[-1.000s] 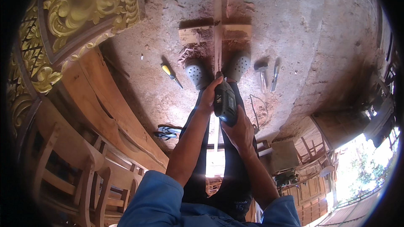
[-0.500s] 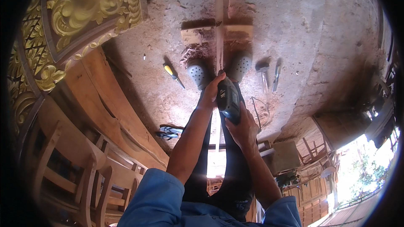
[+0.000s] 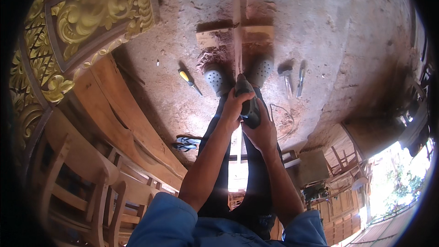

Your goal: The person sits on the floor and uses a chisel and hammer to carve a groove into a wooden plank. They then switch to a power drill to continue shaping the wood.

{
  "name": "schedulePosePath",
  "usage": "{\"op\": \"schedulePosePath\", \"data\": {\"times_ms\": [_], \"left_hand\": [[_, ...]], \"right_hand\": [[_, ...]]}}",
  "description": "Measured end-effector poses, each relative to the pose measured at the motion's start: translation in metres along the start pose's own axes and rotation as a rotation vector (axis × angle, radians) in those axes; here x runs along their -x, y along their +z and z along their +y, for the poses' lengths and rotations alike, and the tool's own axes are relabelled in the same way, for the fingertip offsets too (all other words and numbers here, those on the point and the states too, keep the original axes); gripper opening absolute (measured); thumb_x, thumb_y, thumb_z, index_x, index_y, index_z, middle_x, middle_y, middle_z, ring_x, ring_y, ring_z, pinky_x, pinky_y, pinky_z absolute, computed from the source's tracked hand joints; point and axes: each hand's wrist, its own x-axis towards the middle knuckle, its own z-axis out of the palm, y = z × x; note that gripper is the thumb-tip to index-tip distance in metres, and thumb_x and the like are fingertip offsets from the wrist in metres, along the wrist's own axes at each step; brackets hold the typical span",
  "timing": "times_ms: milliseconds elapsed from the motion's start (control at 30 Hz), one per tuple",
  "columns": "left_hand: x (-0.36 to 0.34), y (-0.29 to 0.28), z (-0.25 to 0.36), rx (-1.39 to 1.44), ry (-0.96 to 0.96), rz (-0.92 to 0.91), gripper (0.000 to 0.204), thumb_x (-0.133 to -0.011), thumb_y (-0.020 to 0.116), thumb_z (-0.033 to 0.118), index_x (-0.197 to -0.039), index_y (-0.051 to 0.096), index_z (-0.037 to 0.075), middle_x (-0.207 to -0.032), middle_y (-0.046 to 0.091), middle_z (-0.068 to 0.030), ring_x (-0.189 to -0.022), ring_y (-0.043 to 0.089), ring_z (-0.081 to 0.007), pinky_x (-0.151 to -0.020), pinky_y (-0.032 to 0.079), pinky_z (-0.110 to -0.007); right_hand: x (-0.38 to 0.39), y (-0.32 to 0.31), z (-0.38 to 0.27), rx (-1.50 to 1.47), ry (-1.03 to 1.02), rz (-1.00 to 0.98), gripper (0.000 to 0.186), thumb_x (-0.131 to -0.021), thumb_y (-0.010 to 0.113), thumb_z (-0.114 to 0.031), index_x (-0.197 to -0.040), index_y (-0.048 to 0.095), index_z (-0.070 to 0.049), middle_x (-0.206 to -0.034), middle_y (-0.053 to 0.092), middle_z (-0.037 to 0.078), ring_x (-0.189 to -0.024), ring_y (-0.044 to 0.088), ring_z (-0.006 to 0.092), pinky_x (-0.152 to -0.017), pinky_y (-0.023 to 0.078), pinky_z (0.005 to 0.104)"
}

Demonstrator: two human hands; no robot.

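Both hands are on a dark power drill (image 3: 249, 106) held between my knees, its front end pointing away from me. My left hand (image 3: 234, 108) wraps over its body with the thumb across the top. My right hand (image 3: 261, 130) is closed round its rear part; the grip underneath is hidden. Under the drill's front end runs a long narrow wooden strip (image 3: 236, 18), passing between my feet. Farther out, the strip lies across a wooden block (image 3: 208, 40). Whether the drill's tip touches the strip I cannot tell.
A yellow-and-black screwdriver (image 3: 185, 77) lies left of my feet. To the right lie a hammer (image 3: 286, 80) and a chisel (image 3: 301, 82). Gold carved panels (image 3: 105, 18), wooden boards (image 3: 98, 91) and chairs (image 3: 59, 169) line the left. Sandals (image 3: 187, 143) sit by my left leg.
My left hand has slid back from the drill's front end onto its body, its thumb now across the top. The drill has shifted slightly and my right hand has moved a little inward.
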Motion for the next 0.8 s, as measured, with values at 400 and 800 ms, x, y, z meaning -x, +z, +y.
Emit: {"op": "schedulePosePath", "data": {"times_ms": [400, 800], "left_hand": [[-0.017, -0.001, -0.001, 0.002, 0.030, -0.008, 0.051, -0.081, 0.078, 0.013, -0.129, 0.061, 0.008, -0.104, 0.068, -0.0063, -0.088, 0.069, -0.0185, -0.079, 0.057, -0.034], [-0.001, 0.013, 0.002, -0.274, 0.130, 0.175, 0.062, -0.080, 0.079, 0.018, -0.134, 0.055, 0.001, -0.110, 0.066, -0.0124, -0.097, 0.067, -0.0227, -0.083, 0.055, -0.036]], "right_hand": [[-0.002, -0.002, -0.008, -0.006, 0.068, -0.015, 0.093, -0.076, 0.082, -0.028, -0.157, 0.039, -0.016, -0.106, 0.075, 0.025, -0.099, 0.072, 0.0455, -0.082, 0.060, 0.0500], [-0.004, 0.001, -0.011, 0.044, 0.058, 0.023, 0.095, -0.074, 0.083, -0.038, -0.157, 0.039, -0.021, -0.085, 0.075, 0.024, -0.083, 0.074, 0.0468, -0.075, 0.060, 0.0544]]}}
